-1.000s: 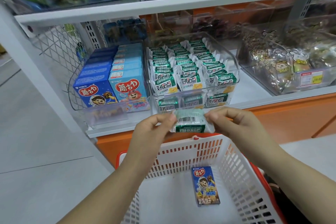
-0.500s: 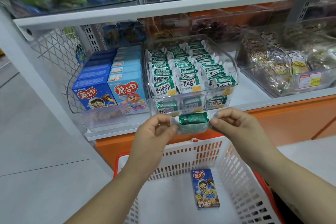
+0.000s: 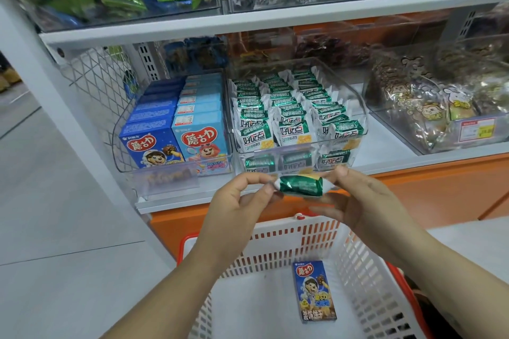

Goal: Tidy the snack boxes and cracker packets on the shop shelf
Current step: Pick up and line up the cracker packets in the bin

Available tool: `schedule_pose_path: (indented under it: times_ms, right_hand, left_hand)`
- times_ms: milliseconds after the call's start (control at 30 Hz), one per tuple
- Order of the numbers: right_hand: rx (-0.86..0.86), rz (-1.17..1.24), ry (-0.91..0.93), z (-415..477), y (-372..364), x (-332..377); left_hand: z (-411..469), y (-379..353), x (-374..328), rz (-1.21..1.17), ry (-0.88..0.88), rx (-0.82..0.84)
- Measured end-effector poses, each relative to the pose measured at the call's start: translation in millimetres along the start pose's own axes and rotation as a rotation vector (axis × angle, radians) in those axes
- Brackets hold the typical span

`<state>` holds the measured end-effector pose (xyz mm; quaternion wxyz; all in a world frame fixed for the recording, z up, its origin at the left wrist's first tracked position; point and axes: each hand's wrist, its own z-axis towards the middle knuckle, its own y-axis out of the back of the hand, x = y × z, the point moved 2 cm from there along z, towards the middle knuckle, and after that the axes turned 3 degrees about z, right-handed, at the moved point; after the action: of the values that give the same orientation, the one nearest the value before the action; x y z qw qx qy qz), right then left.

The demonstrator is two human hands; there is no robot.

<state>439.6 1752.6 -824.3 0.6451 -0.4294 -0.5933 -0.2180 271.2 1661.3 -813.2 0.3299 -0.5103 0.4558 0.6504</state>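
On the left the snack boxes point(image 3: 176, 129) stand in tidy rows. Our left hand point(image 3: 237, 201) pinches one end of a loose cracker packet point(image 3: 300, 186), just near of the filled packet bin point(image 3: 358, 107); our right hand point(image 3: 366, 201) pinches the other. We have that packet and the box point(image 3: 314, 290) in the basket point(image 3: 278, 228) left to shelve.

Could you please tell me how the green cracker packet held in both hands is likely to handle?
Probably light: the left hand and right hand carry the cracker packet by fingertip pinches at its ends. Its glossy foil looks slippery. The crackers inside would likely break if squeezed.
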Motion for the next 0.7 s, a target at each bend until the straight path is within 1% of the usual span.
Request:
schedule_pose_path:
  times_ms: [100, 200, 267, 300, 367, 433, 500, 600, 667, 700]
  right_hand:
    - [-0.095, -0.086, 0.051, 1.0, -0.8, 6.5]
    - [-0.062, -0.151, 0.04, 0.6, -6.6, 11.1]
    - [-0.058, -0.191, 0.05, 2.0, -8.5, 13.6]
    - [-0.055, -0.202, 0.056, 3.9, -8.6, 15.3]
    - [-0.046, -0.212, 0.068, 7.6, -7.9, 20.0]
    - [-0.046, -0.217, 0.083, 11.0, -5.1, 25.9]
    - [-0.045, -0.206, 0.112, 13.5, -2.2, 33.3]
    - [-0.077, -0.205, 0.162, 21.0, 6.6, 47.0]
    - [-0.139, -0.247, 0.219, 29.4, 20.1, 56.7]
    - [-0.193, -0.322, 0.246, 34.5, 29.7, 61.1]
  left_hand:
    - [0.5, -0.1, 0.1, -0.007, -0.044, 0.003]
    - [1.3, -2.4, -0.6, 0.051, -0.05, -0.017]
    - [3.8, -3.1, -0.7, 0.074, -0.104, 0.008]
    - [6.5, -1.9, -2.4, 0.146, -0.158, 0.01]
    - [14.4, 0.0, -8.9, 0.394, -0.267, 0.018]
    - [22.9, -2.1, -17.5, 0.596, -0.315, 0.044]
    - [31.8, -7.5, -26.4, 0.747, -0.363, 0.029]
    - [49.8, -18.5, -38.2, 0.866, -0.471, -0.064]
    - [67.4, -26.9, -44.2, 0.89, -0.489, -0.119]
    - [78.1, -31.2, -46.8, 0.891, -0.474, -0.141]
